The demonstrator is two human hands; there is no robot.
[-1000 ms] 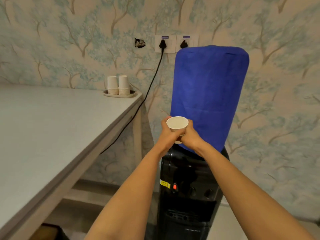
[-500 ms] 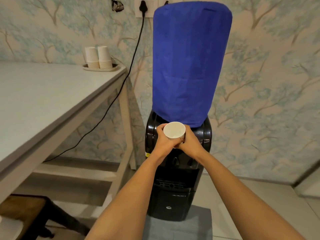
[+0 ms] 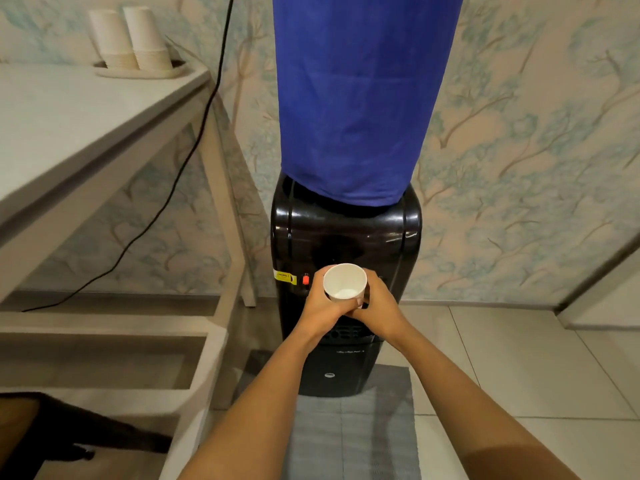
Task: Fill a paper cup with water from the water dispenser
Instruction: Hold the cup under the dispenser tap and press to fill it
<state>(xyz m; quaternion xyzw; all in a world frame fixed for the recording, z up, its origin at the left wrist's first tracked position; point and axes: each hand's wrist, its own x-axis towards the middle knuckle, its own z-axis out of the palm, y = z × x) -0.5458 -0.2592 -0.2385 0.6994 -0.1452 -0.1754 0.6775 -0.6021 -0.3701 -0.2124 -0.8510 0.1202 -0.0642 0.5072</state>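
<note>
I see a wall papered with pale blue trees behind everything, and a tiled floor below it. On my left a pale table runs back to the wall, its leg just beside the machine. The water dispenser stands upright against the wall, a black body with its bottle under a blue cloth cover. It sits on a grey mat that lies on the tiles in front of me. A black cable hangs down the wall between the table and the dispenser.

At the far corner of the table I see two stacks of paper cups, upside down on a shallow tray. On the dispenser's front, a yellow label sits just left of a red light.

Both my arms reach forward to the dispenser's front panel. My left hand and right hand are both curled snugly round one white paper cup, fingers meeting under it. The cup is upright, mouth towards me, right in front of the panel at the level of the light. I cannot tell whether it touches a tap. Its inside looks dry.
</note>
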